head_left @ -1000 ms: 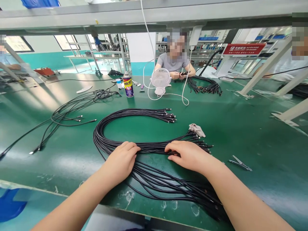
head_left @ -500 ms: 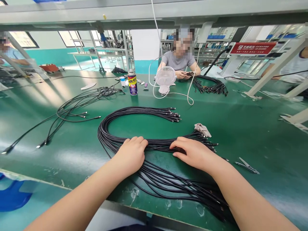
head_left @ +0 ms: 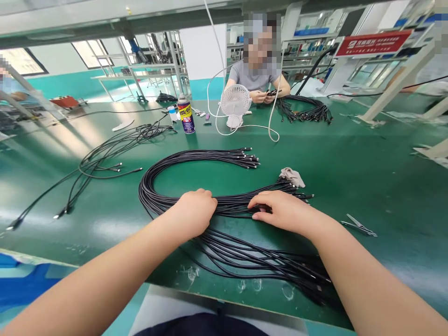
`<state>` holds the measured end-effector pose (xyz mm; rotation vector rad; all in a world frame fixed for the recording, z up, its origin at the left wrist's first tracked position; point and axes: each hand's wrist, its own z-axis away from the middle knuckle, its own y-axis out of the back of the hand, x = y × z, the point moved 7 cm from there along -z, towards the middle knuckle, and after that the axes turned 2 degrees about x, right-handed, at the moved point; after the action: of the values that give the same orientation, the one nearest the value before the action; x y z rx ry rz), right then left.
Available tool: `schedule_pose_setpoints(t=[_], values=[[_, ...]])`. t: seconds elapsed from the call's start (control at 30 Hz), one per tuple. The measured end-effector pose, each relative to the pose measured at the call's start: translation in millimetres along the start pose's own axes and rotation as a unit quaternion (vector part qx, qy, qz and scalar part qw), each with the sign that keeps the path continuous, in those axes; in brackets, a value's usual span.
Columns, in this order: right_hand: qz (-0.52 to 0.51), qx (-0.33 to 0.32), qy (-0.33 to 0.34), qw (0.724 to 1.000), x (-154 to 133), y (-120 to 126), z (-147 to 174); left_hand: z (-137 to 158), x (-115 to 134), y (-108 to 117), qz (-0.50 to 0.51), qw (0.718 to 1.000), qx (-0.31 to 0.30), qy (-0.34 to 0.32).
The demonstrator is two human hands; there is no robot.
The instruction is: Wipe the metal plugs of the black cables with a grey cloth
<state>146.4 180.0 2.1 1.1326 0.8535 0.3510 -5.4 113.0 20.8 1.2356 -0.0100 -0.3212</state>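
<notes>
A thick bundle of black cables (head_left: pixel 149 184) lies in a U-shaped bend on the green table, its connector ends toward the right. My left hand (head_left: pixel 196 212) is closed over the lower run of this bundle, its fingertips hidden behind it. Farther right, near the connectors, my right hand (head_left: pixel 280 209) curls loosely around the cables at the near edge, thumb slightly apart from the fingers. More black cables (head_left: pixel 245 254) fan out from beneath my left hand toward the table's front edge. A crumpled beige cloth (head_left: pixel 292 177) touches the connector ends beyond my right hand.
A small metal hand tool (head_left: pixel 359 225) lies at right. Loose cables (head_left: pixel 93 156) spread across the left. Beyond stand a spray can (head_left: pixel 186 116) and a white fan (head_left: pixel 235 101) with its cord. Across the table, a person (head_left: pixel 259 70) handles cables beside another bundle (head_left: pixel 304 108).
The view has tilted and shifted slightly. Both hands stay on the cable bundle in nearly the same places; my left hand has turned a little, so its fingers show less.
</notes>
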Motion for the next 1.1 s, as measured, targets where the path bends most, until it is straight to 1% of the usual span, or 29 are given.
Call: schedule_pose_setpoints(t=[0.13,0.27,0.33,0.43,0.57,0.67,0.77,0.9,1.0,1.1], values=[[-0.023,-0.024,-0.020,0.999,5.3,1.2,-1.0,2.9,3.9,-1.9,-0.030,0.999,0.025,-0.021],[0.009,-0.030,-0.024,0.999,2.3,1.1,0.2,9.8,-2.3,-10.0,0.003,0.999,0.031,-0.041],[0.035,-0.026,-0.016,0.999,-0.9,0.9,1.5,12.7,-3.3,-11.6,0.009,0.998,0.038,-0.038],[0.059,-0.026,-0.001,0.998,-4.4,-0.9,3.7,16.6,-1.8,-12.9,0.000,0.998,0.067,-0.015],[0.090,-0.026,0.014,0.996,-9.6,-0.5,5.1,22.9,-1.4,-18.8,0.052,0.993,0.107,-0.014],[0.120,-0.029,0.006,0.992,-14.4,2.4,6.2,30.1,-10.2,-23.7,0.101,0.985,0.141,-0.018],[0.130,-0.023,0.006,0.991,-19.9,6.3,8.0,38.3,-25.6,-27.2,0.125,0.977,0.175,0.002],[0.120,-0.002,0.032,0.992,-26.3,11.2,10.8,46.1,-40.2,-30.3,0.122,0.971,0.201,0.030],[0.104,-0.011,0.057,0.993,-29.0,10.9,14.4,49.2,-41.6,-30.3,0.125,0.965,0.230,0.024],[0.062,-0.015,0.090,0.994,-31.6,10.4,19.3,50.0,-41.1,-30.9,0.134,0.958,0.251,0.014]])
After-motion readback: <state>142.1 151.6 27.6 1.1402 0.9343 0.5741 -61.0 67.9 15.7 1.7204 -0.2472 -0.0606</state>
